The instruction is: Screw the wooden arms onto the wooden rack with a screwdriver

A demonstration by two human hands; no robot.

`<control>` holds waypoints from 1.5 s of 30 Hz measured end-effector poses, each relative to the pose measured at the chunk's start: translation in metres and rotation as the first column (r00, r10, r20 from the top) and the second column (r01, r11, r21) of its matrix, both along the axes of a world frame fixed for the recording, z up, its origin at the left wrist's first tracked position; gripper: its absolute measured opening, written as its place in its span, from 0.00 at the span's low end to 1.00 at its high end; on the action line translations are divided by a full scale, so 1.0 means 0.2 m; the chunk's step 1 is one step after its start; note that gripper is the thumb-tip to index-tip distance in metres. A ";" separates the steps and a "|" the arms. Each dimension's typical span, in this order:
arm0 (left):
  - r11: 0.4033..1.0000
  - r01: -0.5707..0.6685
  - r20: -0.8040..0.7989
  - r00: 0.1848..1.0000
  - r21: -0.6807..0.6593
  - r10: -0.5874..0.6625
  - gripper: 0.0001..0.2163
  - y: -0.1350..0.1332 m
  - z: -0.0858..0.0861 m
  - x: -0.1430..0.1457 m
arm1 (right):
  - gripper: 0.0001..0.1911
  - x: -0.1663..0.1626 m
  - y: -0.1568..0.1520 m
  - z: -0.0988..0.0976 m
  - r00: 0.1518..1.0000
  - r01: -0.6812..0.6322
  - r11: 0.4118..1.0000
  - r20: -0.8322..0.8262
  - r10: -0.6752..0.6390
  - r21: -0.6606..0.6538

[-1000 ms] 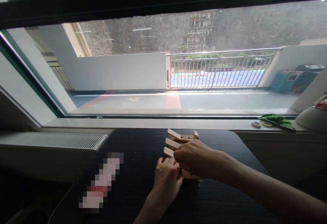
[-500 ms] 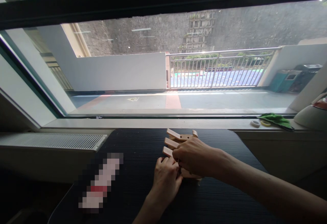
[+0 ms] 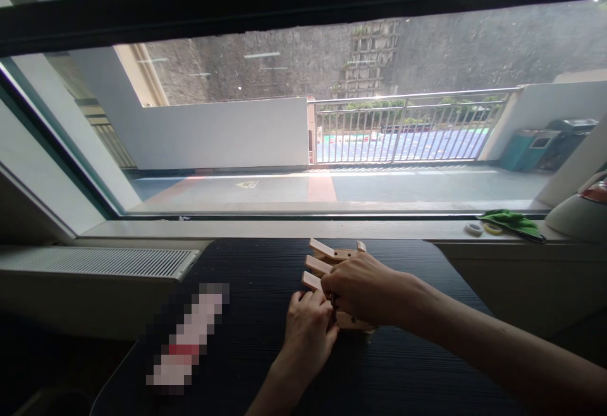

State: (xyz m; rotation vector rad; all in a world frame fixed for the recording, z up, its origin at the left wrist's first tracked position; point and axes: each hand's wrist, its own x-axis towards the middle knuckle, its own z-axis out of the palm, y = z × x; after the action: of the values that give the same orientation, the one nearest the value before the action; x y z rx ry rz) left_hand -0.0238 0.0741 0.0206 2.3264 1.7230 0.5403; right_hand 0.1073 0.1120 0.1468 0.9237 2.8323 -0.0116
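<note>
A stack of light wooden pieces [image 3: 327, 258] rests on a black table [image 3: 246, 270] under a wide window. My right hand [image 3: 363, 293] lies over the stack from the right with its fingers curled around the pieces. Just below and to the left, my left hand [image 3: 308, 330] has its fingers bent against the stack's lower left end. Both hands cover most of the wood, so only three angled ends and a small tip at the back show.
A pixelated oblong patch [image 3: 187, 340] lies on the table's left part. A white vent grille [image 3: 95, 261] runs along the left. On the sill at the right are a green cloth [image 3: 515, 223], two small rings [image 3: 481, 229] and a white rounded object [image 3: 576, 214].
My right hand has slid slightly left and lower on the wooden pieces. My left hand has stayed in place.
</note>
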 end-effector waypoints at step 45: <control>1.000 0.003 0.030 1.000 0.011 -0.003 0.08 0.00 -0.02 0.00 | 0.04 -0.01 -0.03 -0.01 0.997 0.072 0.997 0.030 -0.072 -0.012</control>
State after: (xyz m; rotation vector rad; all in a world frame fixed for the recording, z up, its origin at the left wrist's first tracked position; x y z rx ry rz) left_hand -0.0237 0.0734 0.0176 2.3157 1.7068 0.5826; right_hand 0.1049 0.1066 0.1444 1.0143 2.7669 -0.0250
